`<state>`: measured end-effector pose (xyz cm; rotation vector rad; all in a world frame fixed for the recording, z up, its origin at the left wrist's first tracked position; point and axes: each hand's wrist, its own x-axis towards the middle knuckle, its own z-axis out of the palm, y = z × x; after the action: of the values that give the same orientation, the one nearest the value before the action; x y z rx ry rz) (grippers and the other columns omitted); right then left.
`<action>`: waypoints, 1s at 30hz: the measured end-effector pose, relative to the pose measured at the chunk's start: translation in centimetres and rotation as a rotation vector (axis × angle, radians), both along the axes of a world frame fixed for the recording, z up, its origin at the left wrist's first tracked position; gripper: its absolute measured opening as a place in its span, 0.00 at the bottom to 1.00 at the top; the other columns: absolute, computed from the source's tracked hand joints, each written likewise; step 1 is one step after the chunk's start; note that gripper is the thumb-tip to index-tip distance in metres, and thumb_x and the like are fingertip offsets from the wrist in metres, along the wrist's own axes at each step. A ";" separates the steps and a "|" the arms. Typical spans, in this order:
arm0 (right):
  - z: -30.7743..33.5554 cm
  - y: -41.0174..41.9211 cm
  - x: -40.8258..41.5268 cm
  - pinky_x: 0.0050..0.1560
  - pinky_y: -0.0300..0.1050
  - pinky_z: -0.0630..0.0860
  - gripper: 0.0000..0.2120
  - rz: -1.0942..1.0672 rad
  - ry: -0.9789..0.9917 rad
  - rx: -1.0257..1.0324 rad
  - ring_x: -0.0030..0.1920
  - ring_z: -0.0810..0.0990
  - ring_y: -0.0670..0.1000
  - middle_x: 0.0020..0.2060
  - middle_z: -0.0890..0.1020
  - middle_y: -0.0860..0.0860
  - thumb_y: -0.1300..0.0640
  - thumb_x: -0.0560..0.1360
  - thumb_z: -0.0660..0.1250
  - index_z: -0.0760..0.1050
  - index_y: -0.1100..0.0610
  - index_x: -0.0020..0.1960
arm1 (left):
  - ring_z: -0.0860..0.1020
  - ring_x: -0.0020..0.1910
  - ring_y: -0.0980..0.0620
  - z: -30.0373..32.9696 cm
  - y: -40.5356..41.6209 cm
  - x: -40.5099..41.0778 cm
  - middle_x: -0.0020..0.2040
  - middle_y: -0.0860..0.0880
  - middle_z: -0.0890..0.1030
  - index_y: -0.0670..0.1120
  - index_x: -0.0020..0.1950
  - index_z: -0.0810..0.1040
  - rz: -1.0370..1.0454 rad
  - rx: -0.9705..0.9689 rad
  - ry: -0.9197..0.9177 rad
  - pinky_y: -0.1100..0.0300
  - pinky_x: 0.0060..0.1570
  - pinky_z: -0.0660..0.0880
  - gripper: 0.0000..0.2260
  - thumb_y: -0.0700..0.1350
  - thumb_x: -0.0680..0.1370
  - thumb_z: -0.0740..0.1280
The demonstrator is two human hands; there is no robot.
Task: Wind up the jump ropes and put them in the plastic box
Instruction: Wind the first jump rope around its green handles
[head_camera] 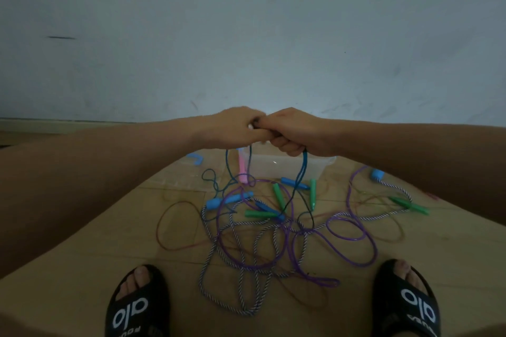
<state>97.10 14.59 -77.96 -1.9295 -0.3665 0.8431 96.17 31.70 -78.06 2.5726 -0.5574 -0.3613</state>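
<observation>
Teal rope point(299, 172) hangs in strands from both hands, left hand point(232, 128) and right hand point(293, 131) fisted together on it above the floor point(82, 268). Clear plastic box point(287, 165) beyond looks empty. Purple rope point(353, 243), striped rope point(246, 282) and loose handles lie tangled, so winding has barely begun.

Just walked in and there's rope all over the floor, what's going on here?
A person is tidying jump ropes. Both hands, the left hand and the right hand, are held together above the floor, gripping a dark blue rope whose loops hang down from them. The other ropes, among them a purple rope and a striped rope, lie tangled on the floor between the person's feet. The plastic box sits just beyond the pile, with no wound rope visible in it.
</observation>
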 end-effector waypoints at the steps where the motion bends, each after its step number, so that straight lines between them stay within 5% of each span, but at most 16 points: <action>1: 0.1 -0.1 0.0 0.26 0.42 0.52 0.21 0.035 -0.011 -0.011 0.26 0.55 0.48 0.26 0.63 0.49 0.48 0.80 0.60 0.76 0.63 0.37 | 0.78 0.37 0.59 -0.1 0.0 -0.1 0.37 0.55 0.82 0.47 0.45 0.79 -0.015 0.009 0.082 0.67 0.38 0.69 0.14 0.56 0.80 0.63; 5: -0.1 -1.0 0.5 0.28 0.43 0.52 0.16 0.050 0.006 -0.043 0.25 0.56 0.47 0.26 0.67 0.50 0.54 0.80 0.61 0.72 0.56 0.34 | 0.75 0.32 0.67 -0.5 0.5 -0.1 0.29 0.61 0.79 0.43 0.39 0.82 -0.027 0.054 0.153 0.63 0.40 0.67 0.26 0.62 0.80 0.59; 13: -1.3 -7.5 2.8 0.44 0.46 0.72 0.18 0.091 0.049 -0.403 0.33 0.72 0.51 0.29 0.74 0.53 0.50 0.81 0.61 0.71 0.57 0.34 | 0.77 0.30 0.55 -0.7 5.5 0.2 0.31 0.50 0.78 0.43 0.39 0.73 0.020 0.288 0.060 0.59 0.33 0.69 0.18 0.55 0.82 0.59; 16: -1.4 -7.1 2.8 0.58 0.50 0.73 0.10 0.050 -0.009 -0.483 0.49 0.82 0.53 0.45 0.85 0.53 0.50 0.79 0.62 0.78 0.55 0.47 | 0.72 0.30 0.51 -0.6 4.9 0.3 0.31 0.47 0.71 0.44 0.35 0.68 0.052 0.242 -0.034 0.57 0.32 0.69 0.20 0.54 0.83 0.58; 19: -2.0 -3.9 2.6 0.68 0.52 0.68 0.18 -0.102 -0.041 -0.216 0.58 0.80 0.54 0.55 0.84 0.57 0.40 0.73 0.68 0.79 0.53 0.53 | 0.68 0.29 0.53 -0.1 2.3 0.2 0.30 0.50 0.70 0.47 0.34 0.67 0.002 0.163 -0.130 0.56 0.32 0.65 0.19 0.54 0.83 0.58; 21: -0.6 -1.0 1.2 0.65 0.50 0.71 0.20 -0.164 -0.020 0.008 0.53 0.82 0.54 0.49 0.85 0.57 0.44 0.79 0.60 0.78 0.58 0.58 | 0.71 0.31 0.54 0.1 0.9 0.2 0.32 0.50 0.74 0.49 0.37 0.73 -0.038 0.159 -0.174 0.56 0.33 0.67 0.16 0.54 0.82 0.59; 24: 0.1 1.1 0.2 0.39 0.44 0.76 0.16 -0.108 0.044 0.153 0.28 0.73 0.51 0.28 0.75 0.53 0.49 0.82 0.56 0.75 0.60 0.51 | 0.75 0.32 0.52 0.2 0.6 0.4 0.34 0.47 0.78 0.46 0.44 0.79 -0.019 0.144 -0.158 0.55 0.36 0.71 0.17 0.56 0.81 0.59; 26: -0.3 0.8 0.4 0.29 0.42 0.67 0.15 -0.110 -0.060 0.064 0.24 0.63 0.48 0.25 0.65 0.50 0.48 0.81 0.59 0.74 0.58 0.45 | 0.71 0.29 0.51 0.3 1.3 0.4 0.31 0.47 0.74 0.43 0.38 0.75 0.011 0.152 -0.155 0.55 0.33 0.68 0.23 0.61 0.80 0.58; 30: -1.3 -2.7 2.3 0.26 0.39 0.67 0.20 -0.065 -0.348 -0.270 0.25 0.66 0.49 0.24 0.68 0.50 0.46 0.79 0.62 0.78 0.58 0.36 | 0.65 0.28 0.51 -0.2 4.8 0.2 0.28 0.49 0.67 0.45 0.33 0.66 0.035 0.209 -0.111 0.55 0.33 0.64 0.23 0.59 0.81 0.58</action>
<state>99.41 11.87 -79.27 -2.3346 -0.4095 0.5315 96.34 36.48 -78.26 2.8142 -0.5378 -0.2794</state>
